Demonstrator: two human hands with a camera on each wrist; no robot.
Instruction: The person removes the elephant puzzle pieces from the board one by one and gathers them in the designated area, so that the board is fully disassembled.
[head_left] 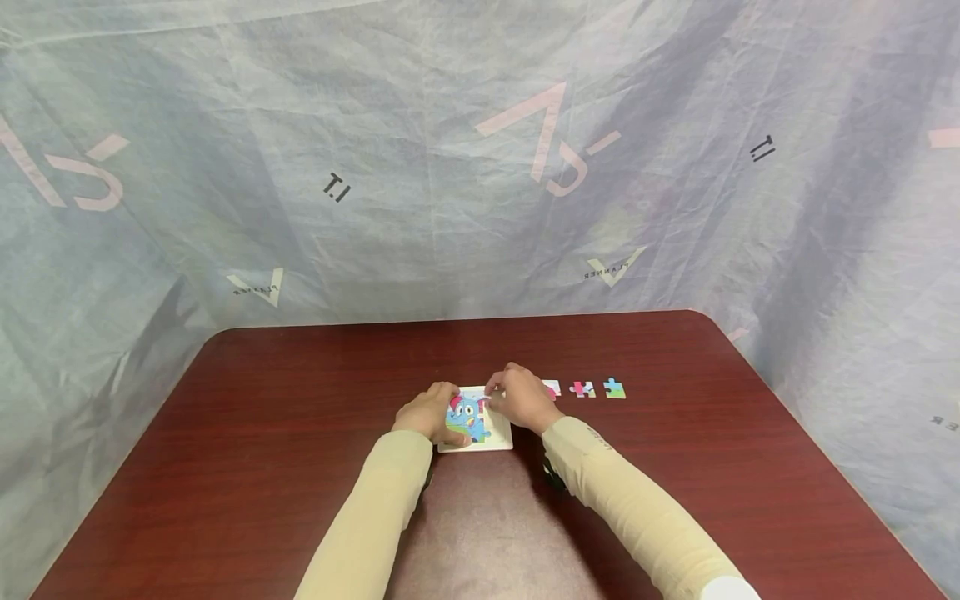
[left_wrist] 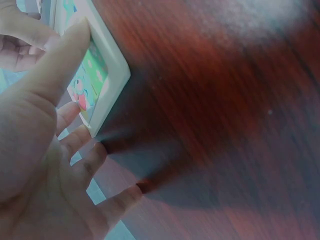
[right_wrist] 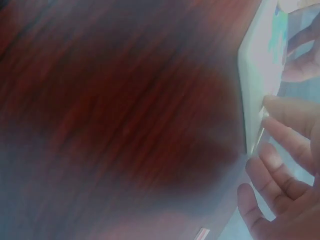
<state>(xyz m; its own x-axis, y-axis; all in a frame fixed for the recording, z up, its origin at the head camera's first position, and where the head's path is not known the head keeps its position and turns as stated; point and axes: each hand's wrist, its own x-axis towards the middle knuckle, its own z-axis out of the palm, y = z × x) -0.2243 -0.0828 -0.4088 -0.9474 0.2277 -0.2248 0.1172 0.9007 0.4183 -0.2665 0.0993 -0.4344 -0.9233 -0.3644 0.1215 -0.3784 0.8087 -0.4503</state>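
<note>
On the left, a dark reddish-brown, wood-grained desk (head_left: 262, 458) runs beneath everything, backed by a pale grey fabric sheet (head_left: 427, 192) printed with pink and black lettering. A left hand (head_left: 426, 414) in a beige cloth sleeve (head_left: 367, 508) spans the left side of a flat, square white tray (head_left: 500, 432); its grip is light, the fingers fairly straight and spread, thumb over the near rim and fingertips touching the edge. The tray lies on the desk between the two hands. Inside its left part sits a partly assembled jigsaw picture (head_left: 467, 417) of a blue, big-eyed cartoon animal on green; plain white floor shows to the right of it. The right hand (head_left: 522, 400) bends over the tray's far right portion, thumb and index fingertips close together at the rim; the right wrist view is washed out, so I cannot tell whether that grip has a piece in it. Beyond it lie a pink-and-white puzzle piece (head_left: 553, 388), partly hidden by the hand, then a pink, white and green piece (head_left: 582, 389), then a blue and yellow-green piece (head_left: 615, 389).
</note>
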